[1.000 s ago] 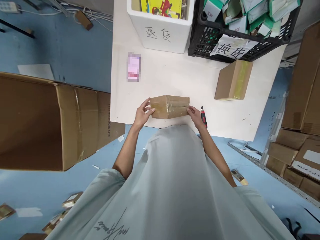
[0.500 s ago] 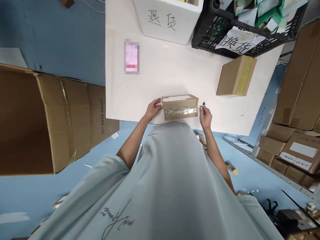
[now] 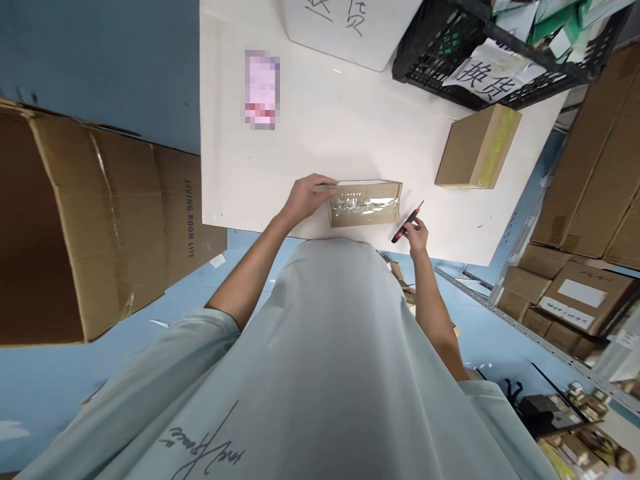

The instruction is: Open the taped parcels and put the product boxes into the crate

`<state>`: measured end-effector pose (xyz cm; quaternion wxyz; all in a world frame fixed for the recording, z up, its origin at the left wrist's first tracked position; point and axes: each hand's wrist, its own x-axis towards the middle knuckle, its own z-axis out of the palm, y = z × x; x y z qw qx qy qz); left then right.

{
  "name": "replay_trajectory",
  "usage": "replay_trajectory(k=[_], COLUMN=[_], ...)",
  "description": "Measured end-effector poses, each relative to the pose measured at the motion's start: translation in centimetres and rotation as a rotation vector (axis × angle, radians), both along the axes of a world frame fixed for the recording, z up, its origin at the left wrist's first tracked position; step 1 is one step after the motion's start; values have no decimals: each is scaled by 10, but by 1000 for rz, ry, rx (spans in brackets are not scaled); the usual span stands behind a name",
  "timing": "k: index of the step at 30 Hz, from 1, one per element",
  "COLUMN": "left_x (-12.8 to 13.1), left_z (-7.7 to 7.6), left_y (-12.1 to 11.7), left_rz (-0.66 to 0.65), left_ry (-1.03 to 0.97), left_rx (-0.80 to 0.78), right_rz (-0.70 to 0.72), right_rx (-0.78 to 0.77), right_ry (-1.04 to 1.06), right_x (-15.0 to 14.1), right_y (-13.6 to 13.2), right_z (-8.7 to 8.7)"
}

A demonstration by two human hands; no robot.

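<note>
A small cardboard box (image 3: 366, 205) with shiny clear tape along its near side lies at the front of the white table (image 3: 320, 120). My left hand (image 3: 306, 199) grips its left end, fingers over the top corner and thumb against the side. To the right of the box, my right hand (image 3: 416, 236) is closed on a red and black utility knife (image 3: 407, 225). The knife slants, its thin tip pointing away from me and to the right. It is apart from the box.
A taped brown box (image 3: 467, 148) stands at the right, below a black plastic crate (image 3: 445, 57) with papers. A white bin (image 3: 345, 30) is at the back, a pinkish blurred item (image 3: 263, 90) at the left. A large open carton (image 3: 130, 227) stands left of the table.
My left hand has closed on the left end of the box, which is tipped slightly. The knife in my right hand has turned and now shows its full length.
</note>
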<state>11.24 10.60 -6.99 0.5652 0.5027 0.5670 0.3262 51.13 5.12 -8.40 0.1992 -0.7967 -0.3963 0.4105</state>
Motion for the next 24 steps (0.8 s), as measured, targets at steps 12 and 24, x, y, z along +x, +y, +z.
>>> replay_trajectory(k=[12,24], left_x=[21,20], left_z=[-13,-32], left_y=[-3,8], left_rz=[42,44], left_ry=[-118,-159], left_rx=[58,50], right_rz=[721,1577], right_rx=[69,-79], right_ry=[-265,-760], right_x=[-58,-155], right_y=[44,99], right_z=[141,152])
